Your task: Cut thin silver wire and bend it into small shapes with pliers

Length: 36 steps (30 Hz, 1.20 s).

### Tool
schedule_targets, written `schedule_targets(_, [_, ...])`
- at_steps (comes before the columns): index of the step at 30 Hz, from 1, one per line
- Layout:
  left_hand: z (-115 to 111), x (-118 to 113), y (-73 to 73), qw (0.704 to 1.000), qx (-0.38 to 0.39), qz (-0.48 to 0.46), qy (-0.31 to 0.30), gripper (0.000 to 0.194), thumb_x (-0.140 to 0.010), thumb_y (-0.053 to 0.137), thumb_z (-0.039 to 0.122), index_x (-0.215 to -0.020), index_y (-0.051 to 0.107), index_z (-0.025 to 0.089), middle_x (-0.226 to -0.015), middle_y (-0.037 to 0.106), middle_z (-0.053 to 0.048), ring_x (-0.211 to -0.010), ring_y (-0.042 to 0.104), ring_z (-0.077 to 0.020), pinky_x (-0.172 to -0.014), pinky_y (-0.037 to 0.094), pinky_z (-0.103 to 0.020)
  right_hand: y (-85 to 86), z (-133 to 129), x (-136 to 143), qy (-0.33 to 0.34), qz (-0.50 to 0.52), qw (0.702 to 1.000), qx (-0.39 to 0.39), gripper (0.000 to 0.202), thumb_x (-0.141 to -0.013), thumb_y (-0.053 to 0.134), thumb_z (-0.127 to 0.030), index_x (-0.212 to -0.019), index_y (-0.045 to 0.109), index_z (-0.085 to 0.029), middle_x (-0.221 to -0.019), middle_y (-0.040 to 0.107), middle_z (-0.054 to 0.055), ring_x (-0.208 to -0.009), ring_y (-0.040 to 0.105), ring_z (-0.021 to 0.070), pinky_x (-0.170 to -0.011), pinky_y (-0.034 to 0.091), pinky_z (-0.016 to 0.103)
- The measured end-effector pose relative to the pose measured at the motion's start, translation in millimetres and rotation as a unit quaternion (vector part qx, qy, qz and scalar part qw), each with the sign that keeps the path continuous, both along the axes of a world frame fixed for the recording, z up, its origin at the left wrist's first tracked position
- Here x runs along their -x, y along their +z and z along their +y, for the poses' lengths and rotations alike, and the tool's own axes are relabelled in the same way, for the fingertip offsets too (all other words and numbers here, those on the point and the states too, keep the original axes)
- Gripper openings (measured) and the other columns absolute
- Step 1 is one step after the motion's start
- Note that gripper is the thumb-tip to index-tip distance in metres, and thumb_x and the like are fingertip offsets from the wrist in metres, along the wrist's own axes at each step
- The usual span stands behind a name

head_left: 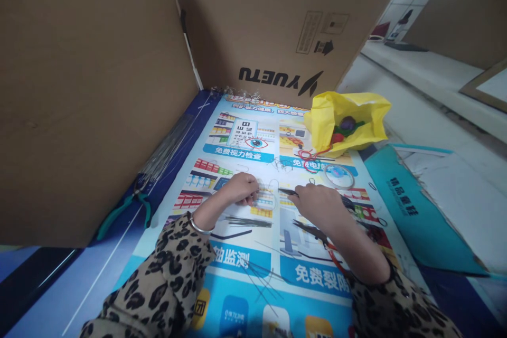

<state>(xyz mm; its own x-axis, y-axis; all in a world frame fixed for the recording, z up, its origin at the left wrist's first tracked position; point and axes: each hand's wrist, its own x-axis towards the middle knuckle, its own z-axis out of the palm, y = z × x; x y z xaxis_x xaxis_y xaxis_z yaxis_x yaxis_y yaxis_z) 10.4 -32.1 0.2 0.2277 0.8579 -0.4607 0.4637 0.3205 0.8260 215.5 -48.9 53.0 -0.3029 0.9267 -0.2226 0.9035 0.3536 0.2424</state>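
- Head view: two cardboard panels (87, 90) wall off the left and far sides of the printed sheet (216, 282).
- One yellow bag (348, 140) stands beyond the right hand (319, 205), yarn balls inside, red cord (311, 161) trailing out; one teal box (407, 208) lies farther right.
- At left, one pair of green-handled pliers (129, 208) lies beside one bundle of long wires (168, 148).
- One pair of scissors (311, 231) lies by the right wrist.
- The hands are apart: the right is closed around one dark-tipped tool (287, 191), pointing toward the left hand (243, 188), whose fingertips draw together; whether they grip anything cannot be told.
- One bundle of short wires (249, 221) lies just below the left hand.
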Motion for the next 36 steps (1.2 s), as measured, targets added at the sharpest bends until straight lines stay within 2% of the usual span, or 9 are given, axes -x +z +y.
schedule_targets(13, [4, 1, -6.7, 1.0, -0.004, 0.027, -0.003, 0.018, -0.071, 0.045, 0.027, -0.069, 0.057, 0.013, -0.064, 0.065, -0.006, -0.042, 0.056, -0.0107, -0.037, 0.038, -0.017, -2.9, 9, -7, -0.007, 0.009, 1.0, 0.022, 0.04, -0.087, 0.033, -0.047, -0.092, 0.062, -0.02, -0.09, 0.066, 0.01, -0.084, 0.061, 0.0236, -0.065, 0.042, 0.03])
schedule_targets(22, [1, -1, 3.7, 1.0, 0.012, 0.021, 0.006, 0.017, -0.071, 0.048, 0.027, -0.063, 0.054, 0.014, -0.055, 0.06, -0.003, -0.039, 0.053, -0.0094, -0.036, 0.035, -0.017, 3.8, 16, -8, -0.035, 0.022, 0.999, -0.009, 0.044, -0.087, 0.029, -0.051, -0.095, 0.059, -0.019, -0.09, 0.063, 0.011, -0.085, 0.06, 0.0234, -0.065, 0.041, 0.031])
schedule_targets(26, [-3, -1, 7.4, 0.999, -0.025, -0.042, 0.003, 0.023, -0.076, 0.046, 0.034, -0.069, 0.055, 0.014, -0.054, 0.057, 0.0, -0.04, 0.05, -0.0072, -0.037, 0.033, -0.015, -2.1, 17, -9, -0.034, 0.024, 0.999, 0.018, 0.046, -0.087, 0.029, -0.051, -0.094, 0.06, -0.018, -0.091, 0.064, 0.012, -0.087, 0.06, 0.0244, -0.069, 0.041, 0.034])
schedule_targets(31, [-9, -1, 11.7, 0.989, -0.088, -0.098, -0.068, 0.034, -0.079, 0.046, 0.04, -0.095, 0.061, 0.014, -0.07, 0.061, -0.003, -0.054, 0.053, -0.0076, -0.044, 0.039, -0.015, -9.6, 19, -11, -0.033, 0.03, 0.998, 0.034, 0.048, -0.086, 0.029, -0.052, -0.094, 0.062, -0.019, -0.091, 0.065, 0.011, -0.087, 0.06, 0.0248, -0.068, 0.041, 0.034])
schedule_targets(36, [-10, -2, 12.9, 0.988, -0.103, -0.057, -0.104, 0.036, -0.081, 0.043, 0.038, -0.104, 0.062, 0.016, -0.088, 0.065, -0.006, -0.076, 0.058, -0.012, -0.049, 0.042, -0.015, -8.4, 21, -13, -0.027, 0.04, 0.998, 0.045, 0.049, -0.085, 0.028, -0.053, -0.094, 0.062, -0.019, -0.091, 0.065, 0.011, -0.086, 0.06, 0.026, -0.067, 0.042, 0.035])
